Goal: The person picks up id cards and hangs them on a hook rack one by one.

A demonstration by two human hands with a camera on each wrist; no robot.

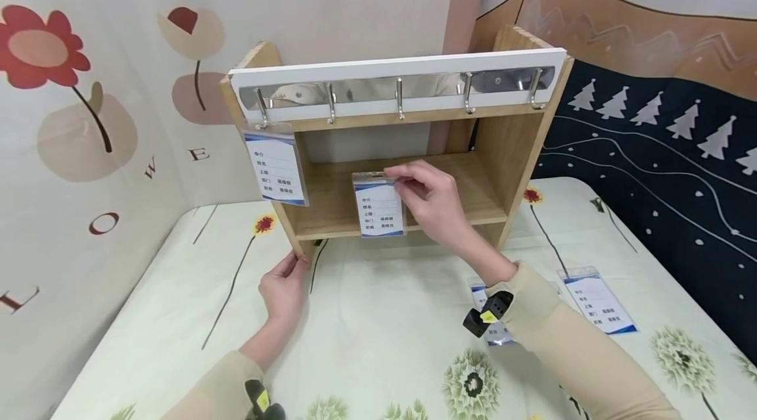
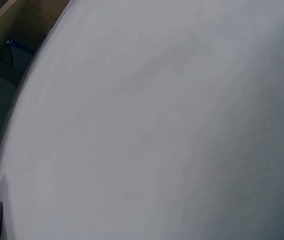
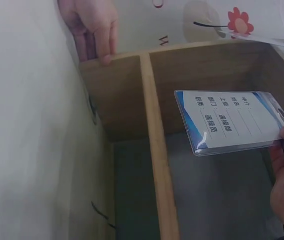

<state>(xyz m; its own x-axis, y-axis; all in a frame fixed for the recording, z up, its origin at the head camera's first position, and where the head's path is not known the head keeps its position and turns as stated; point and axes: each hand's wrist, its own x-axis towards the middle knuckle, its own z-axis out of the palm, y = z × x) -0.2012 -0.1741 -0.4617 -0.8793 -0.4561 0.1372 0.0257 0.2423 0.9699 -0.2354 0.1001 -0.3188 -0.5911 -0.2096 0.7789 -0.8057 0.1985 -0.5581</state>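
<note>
My right hand (image 1: 434, 203) pinches the top corner of a clear-sleeved ID badge (image 1: 380, 208) in front of the wooden shelf (image 1: 408, 177). In the right wrist view, the badge (image 3: 229, 120) is held out past the shelf's middle board, its printed side showing. My left hand (image 1: 284, 288) grips the bottom end of the shelf's left side panel, fingers and thumb on either side of it. A second ID badge (image 1: 275, 167) hangs from the leftmost hook (image 1: 261, 108) on the white rail (image 1: 402, 62). The left wrist view shows mostly tablecloth.
Four further hooks would exceed naming, so several metal hooks (image 1: 399, 99) run along the rail. Another badge (image 1: 598, 300) lies on the flowered tablecloth (image 1: 378, 321) at right. One more badge (image 1: 499, 334) lies partly under my right forearm. Printed curtains (image 1: 662, 124) stand behind.
</note>
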